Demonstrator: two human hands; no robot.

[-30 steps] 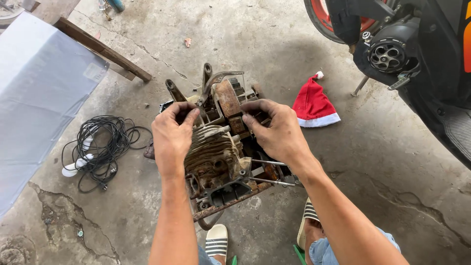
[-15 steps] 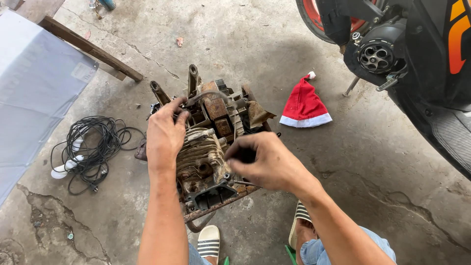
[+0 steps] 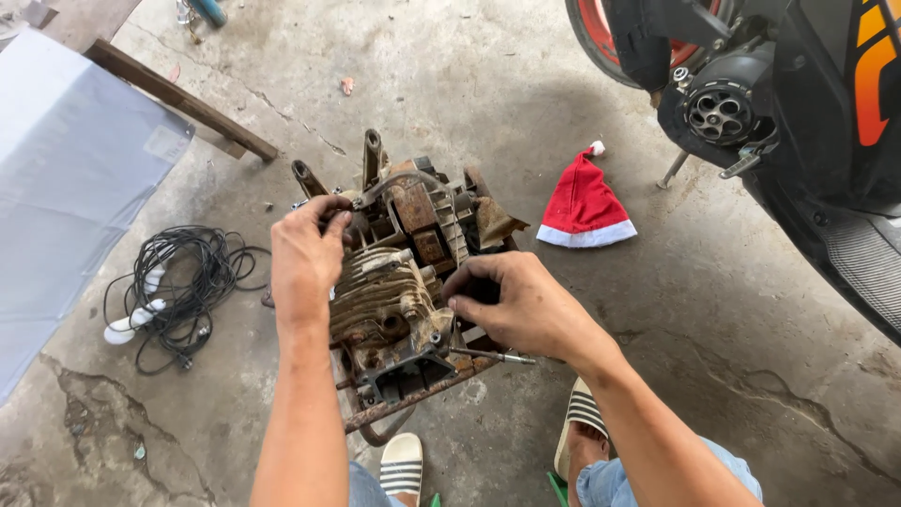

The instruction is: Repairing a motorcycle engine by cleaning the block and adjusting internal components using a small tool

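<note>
Left hand (image 3: 305,258) gripping rusty engine (image 3: 399,291) top-left edge; right hand (image 3: 521,305) pinching part at its right side; red hat (image 3: 584,208) nearby on floor.

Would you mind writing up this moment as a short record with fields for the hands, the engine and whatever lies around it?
Left hand: left hand grips the upper left side of the old engine, fingers curled over its top edge.
Right hand: right hand pinches at the engine's right side, near the fins.
Engine: rusty and dirty, finned cylinder facing the camera, standing on the concrete floor.
Left of engine: coiled black cable; pale sheet; wooden plank.
Right of engine: red and white hat; parked motorcycle.
Bottom edge: striped sandals.
</note>
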